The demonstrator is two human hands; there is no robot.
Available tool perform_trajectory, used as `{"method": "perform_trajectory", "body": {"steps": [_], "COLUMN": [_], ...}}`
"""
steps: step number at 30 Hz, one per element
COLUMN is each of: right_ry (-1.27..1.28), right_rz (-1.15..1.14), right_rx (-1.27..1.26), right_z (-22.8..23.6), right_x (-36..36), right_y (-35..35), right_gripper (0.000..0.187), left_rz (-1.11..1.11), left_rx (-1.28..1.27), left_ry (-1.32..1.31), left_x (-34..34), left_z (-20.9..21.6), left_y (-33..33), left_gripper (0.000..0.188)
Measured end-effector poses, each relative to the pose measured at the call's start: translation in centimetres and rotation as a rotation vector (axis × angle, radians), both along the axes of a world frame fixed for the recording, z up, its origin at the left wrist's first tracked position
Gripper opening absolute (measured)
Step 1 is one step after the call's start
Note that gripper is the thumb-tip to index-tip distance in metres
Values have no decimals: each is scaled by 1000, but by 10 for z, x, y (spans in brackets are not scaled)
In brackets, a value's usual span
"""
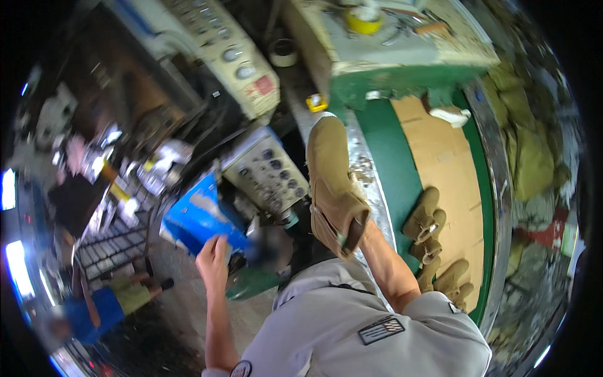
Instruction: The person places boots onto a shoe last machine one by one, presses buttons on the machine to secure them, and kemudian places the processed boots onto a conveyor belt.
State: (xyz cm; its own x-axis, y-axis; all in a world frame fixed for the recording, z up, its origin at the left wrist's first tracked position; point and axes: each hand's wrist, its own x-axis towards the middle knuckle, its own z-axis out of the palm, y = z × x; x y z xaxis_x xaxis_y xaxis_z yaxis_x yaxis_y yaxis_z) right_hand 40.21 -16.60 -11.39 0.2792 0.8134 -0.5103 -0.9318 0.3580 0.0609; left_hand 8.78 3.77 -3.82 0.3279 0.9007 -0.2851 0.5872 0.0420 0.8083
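A tan suede ankle shoe point(329, 157) with a strap hangs in front of me, toe pointing away and opening toward me. My right hand point(369, 234) grips it from the right side; the shoe hides most of the fingers. To the left, my left hand point(212, 261) is raised with its fingers drawn together, in front of a blue carton point(204, 210). Whether anything is pinched there, or whether the hand touches the carton, I cannot tell. Several similar tan shoes point(424, 217) stand to the right on a strip of brown cardboard point(443, 147).
The cardboard lies on a long green bench point(391, 160). Beyond it is a worn green-edged stand point(402, 53) with a yellow tape roll point(364, 22). Control panels with knobs point(267, 169) stand ahead-left. A person in blue point(97, 314) is at far left; olive sacks point(534, 163) line the right.
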Motion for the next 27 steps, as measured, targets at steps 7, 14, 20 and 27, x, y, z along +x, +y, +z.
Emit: {"method": "perform_trajectory", "body": {"steps": [7,14,20,27], "right_ry": [-497,-777,-903,-925], "right_rz": [449,577,485,385], "right_rx": [-66,10,-27,-26], "right_z": [85,102,108,108], "right_x": [-98,-163,-201,-210], "right_y": [104,176,229,283], "right_gripper": [44,61,54,53], "left_rz": [-122,128,369,420], "left_rx": [-418,-347,-172,4], "left_ry": [-637,-599,-691,-882], "left_x": [44,-51,-68,-62], "left_z": [46,31,42,49], "left_y": [81,134,156,180], "left_gripper": [47,12,31,41]}}
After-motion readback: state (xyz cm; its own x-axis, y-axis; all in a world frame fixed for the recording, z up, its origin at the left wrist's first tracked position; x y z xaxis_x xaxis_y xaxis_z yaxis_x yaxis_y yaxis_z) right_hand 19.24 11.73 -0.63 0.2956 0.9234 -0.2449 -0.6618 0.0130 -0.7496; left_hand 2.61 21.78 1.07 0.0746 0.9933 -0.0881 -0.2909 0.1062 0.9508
